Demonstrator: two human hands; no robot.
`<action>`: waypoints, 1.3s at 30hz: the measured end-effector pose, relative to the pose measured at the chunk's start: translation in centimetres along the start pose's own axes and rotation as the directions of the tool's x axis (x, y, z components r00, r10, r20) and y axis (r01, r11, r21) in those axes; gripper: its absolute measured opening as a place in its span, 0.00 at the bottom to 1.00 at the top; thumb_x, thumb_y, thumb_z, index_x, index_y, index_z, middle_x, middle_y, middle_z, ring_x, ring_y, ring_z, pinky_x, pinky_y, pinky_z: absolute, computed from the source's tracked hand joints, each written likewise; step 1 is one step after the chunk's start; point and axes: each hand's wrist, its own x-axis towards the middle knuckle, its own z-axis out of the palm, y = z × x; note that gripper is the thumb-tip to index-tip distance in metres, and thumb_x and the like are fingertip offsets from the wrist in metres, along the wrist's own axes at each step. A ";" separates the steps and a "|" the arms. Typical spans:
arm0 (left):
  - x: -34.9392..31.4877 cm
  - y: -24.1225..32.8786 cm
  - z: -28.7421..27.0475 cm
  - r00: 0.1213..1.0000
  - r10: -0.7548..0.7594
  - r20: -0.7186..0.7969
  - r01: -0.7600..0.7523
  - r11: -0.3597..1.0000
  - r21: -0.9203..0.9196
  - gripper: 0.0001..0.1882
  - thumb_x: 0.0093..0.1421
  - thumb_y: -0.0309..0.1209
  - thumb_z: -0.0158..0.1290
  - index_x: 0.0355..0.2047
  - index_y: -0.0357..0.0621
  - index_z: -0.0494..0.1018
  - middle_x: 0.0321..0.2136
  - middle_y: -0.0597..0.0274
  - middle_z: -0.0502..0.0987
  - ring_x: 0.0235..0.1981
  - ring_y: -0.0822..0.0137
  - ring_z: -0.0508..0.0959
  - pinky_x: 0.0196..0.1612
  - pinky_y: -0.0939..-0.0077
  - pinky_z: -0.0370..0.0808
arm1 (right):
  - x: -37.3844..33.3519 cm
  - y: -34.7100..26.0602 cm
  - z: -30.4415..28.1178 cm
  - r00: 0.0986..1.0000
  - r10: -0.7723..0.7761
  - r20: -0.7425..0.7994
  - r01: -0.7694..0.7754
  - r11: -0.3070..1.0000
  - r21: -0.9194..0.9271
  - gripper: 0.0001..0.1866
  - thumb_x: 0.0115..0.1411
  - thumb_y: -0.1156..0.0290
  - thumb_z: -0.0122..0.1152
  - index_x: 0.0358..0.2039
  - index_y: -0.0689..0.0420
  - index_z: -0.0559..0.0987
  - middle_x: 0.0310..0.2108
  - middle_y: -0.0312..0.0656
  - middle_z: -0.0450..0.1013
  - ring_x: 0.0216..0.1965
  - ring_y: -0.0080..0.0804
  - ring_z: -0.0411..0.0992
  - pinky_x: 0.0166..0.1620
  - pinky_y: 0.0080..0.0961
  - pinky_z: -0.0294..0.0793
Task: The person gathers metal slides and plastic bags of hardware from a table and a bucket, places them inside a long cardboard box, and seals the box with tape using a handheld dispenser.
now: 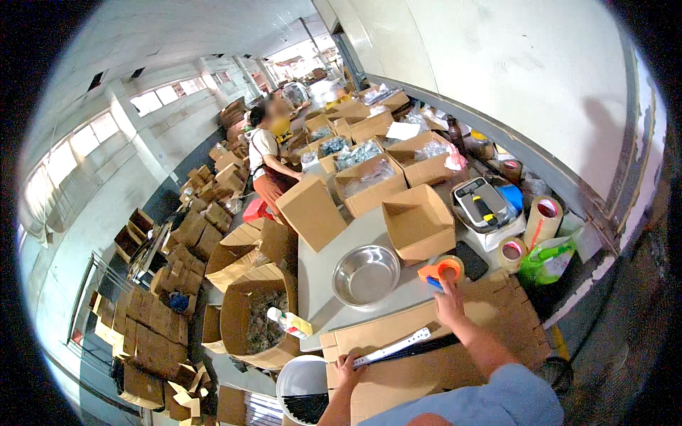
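My left hand [347, 370] is closed around the near left end of a white strip with holes [394, 348]. The strip lies slantwise over black strips [426, 346] on a flattened cardboard sheet [497, 334]. Farther right, my right hand [448, 304] reaches forward and grips an orange tape dispenser [430, 272] by its blue handle. A roll of tape sits in the dispenser. My fingers partly cover the handle.
A steel bowl [366, 275] and an open carton [419, 226] stand beyond the sheet. Tape rolls [543, 219] and a scale [485, 204] are at right. At left are a white bucket [302, 376], a bottle [290, 321] and filled cartons. A person [270, 160] stands across the table.
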 end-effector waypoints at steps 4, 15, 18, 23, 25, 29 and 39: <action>1.0 -0.5 -0.2 1.000 0.020 0.017 -0.020 1.000 -0.012 0.24 0.36 0.43 0.65 0.38 0.61 0.75 0.40 0.58 0.71 0.48 0.57 0.65 0.53 0.57 0.58 | -6.7 -2.5 -3.8 0.824 0.239 0.514 -0.218 0.971 -0.102 0.37 0.49 0.45 0.57 0.57 0.49 0.64 0.62 0.53 0.49 0.63 0.57 0.45 0.60 0.59 0.41; 1.7 -1.9 -0.2 0.991 0.132 0.019 -0.130 0.990 -0.058 0.26 0.39 0.44 0.65 0.40 0.55 0.75 0.45 0.58 0.68 0.47 0.50 0.64 0.52 0.55 0.61 | -11.2 -1.6 -3.4 0.848 0.167 0.504 -0.085 0.980 -0.182 0.48 0.44 0.36 0.56 0.62 0.43 0.54 0.65 0.51 0.41 0.65 0.60 0.34 0.61 0.61 0.37; 0.8 1.3 -1.9 0.998 0.067 0.001 -0.067 0.997 0.025 0.31 0.39 0.44 0.66 0.45 0.56 0.71 0.45 0.57 0.68 0.48 0.49 0.64 0.52 0.56 0.61 | -12.1 -1.6 -3.1 0.833 0.210 0.511 -0.102 0.967 -0.232 0.48 0.44 0.38 0.59 0.62 0.43 0.54 0.65 0.52 0.41 0.65 0.60 0.34 0.60 0.61 0.38; 1.3 8.1 -9.0 0.929 0.260 -0.263 -0.326 0.911 -0.251 0.22 0.49 0.34 0.60 0.43 0.44 0.68 0.42 0.57 0.69 0.46 0.54 0.68 0.50 0.63 0.65 | -15.0 -3.5 -3.4 0.875 0.305 0.377 -0.277 0.952 -0.128 0.48 0.44 0.42 0.61 0.62 0.45 0.53 0.64 0.58 0.38 0.64 0.61 0.34 0.60 0.62 0.38; 0.9 14.1 -15.0 0.982 0.076 -0.171 -0.181 0.618 -0.765 0.13 0.56 0.29 0.54 0.40 0.38 0.67 0.40 0.54 0.71 0.41 0.56 0.72 0.47 0.66 0.68 | -16.3 -6.3 -5.5 0.820 0.377 0.432 -0.320 0.926 -0.200 0.47 0.46 0.43 0.60 0.63 0.46 0.52 0.63 0.60 0.39 0.64 0.62 0.34 0.60 0.62 0.38; -2.1 22.8 -31.4 0.601 0.508 -0.617 -0.740 0.061 -0.670 0.05 0.60 0.27 0.46 0.33 0.37 0.67 0.37 0.51 0.71 0.32 0.54 0.75 0.37 0.65 0.73 | -21.1 -6.8 -6.1 0.761 0.444 0.474 -0.404 0.895 -0.190 0.42 0.52 0.48 0.55 0.63 0.49 0.51 0.63 0.61 0.40 0.63 0.63 0.37 0.60 0.61 0.40; -8.6 24.5 -40.4 0.524 0.276 -0.805 -0.422 -0.737 -0.528 0.05 0.58 0.29 0.52 0.33 0.41 0.73 0.37 0.59 0.71 0.40 0.61 0.68 0.41 0.67 0.74 | -23.1 -7.2 -4.5 0.842 0.425 0.332 -0.342 0.897 -0.280 0.37 0.55 0.50 0.50 0.62 0.51 0.52 0.64 0.56 0.41 0.64 0.58 0.39 0.59 0.59 0.42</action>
